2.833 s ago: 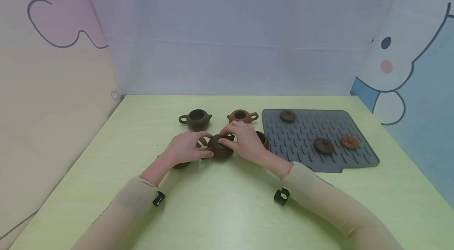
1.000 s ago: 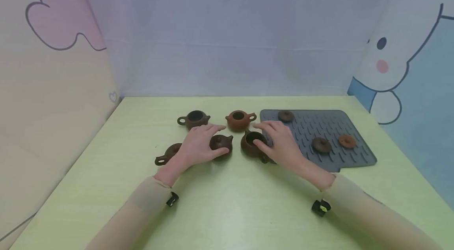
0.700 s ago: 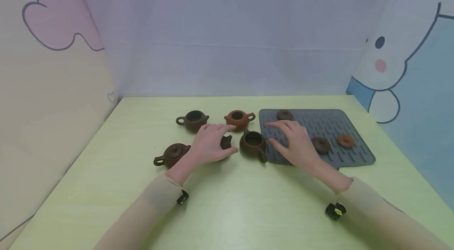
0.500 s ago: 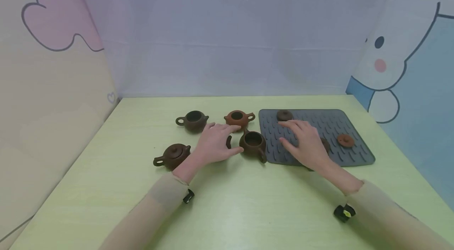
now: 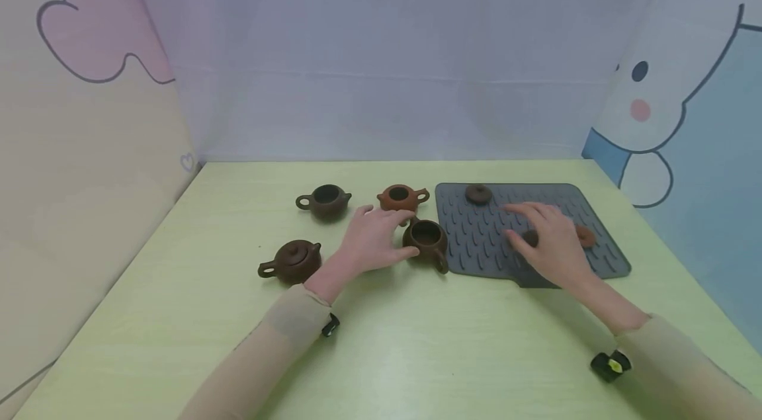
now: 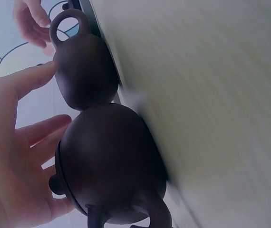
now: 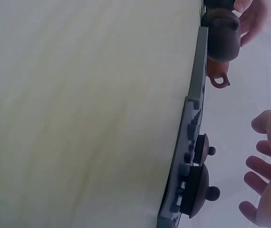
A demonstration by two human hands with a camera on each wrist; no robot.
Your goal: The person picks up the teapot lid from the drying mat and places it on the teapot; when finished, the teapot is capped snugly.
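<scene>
Your left hand [image 5: 372, 241], fingers loose, hovers by a lidded teapot [image 6: 111, 161] and open teapot [image 5: 427, 243] left of the gray mat [image 5: 476, 249]; your right hand [image 5: 556, 245], fingers released, hovers over that mat near a dark lid [image 5: 529, 238].

A creased backdrop [image 5: 381, 56] and cartoon-printed side panels [image 5: 714, 135] around a yellow-green table [image 5: 393, 354] suggest a studio-like setting.

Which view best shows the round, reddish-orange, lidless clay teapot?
Head: the reddish-orange teapot shows open mouth, spout and handle. Right wrist: only its handle and some body, behind a round, dark brown clay teapot. Left wrist: not visible.
</scene>
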